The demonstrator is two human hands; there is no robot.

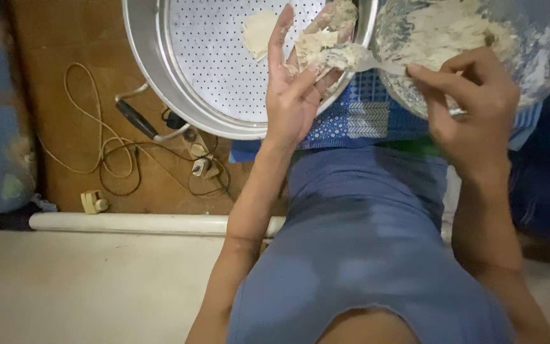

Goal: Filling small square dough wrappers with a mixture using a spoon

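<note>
Two hands shared the work: our left hand (pixel 297 89) lay open, cradling a wrapper (pixel 313 46) over the perforated steamer tray (pixel 205 64), while our right hand (pixel 472 108), fingers closed on the spoon (pixel 367 62), eased filling (pixel 342 56) on (gently, we judged, and centred).

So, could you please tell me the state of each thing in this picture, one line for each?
Left hand: open, palm up, dough wrapper on the fingers.
Dough wrapper: flat, being filled.
Right hand: closed on the spoon.
Spoon: loaded with filling, touching the wrapper.
Bowl: tilted, smeared, filling inside.
Steamer tray: nearly bare, one pale piece on it.
Cable: loose on the floor, unplugged end visible.
</note>
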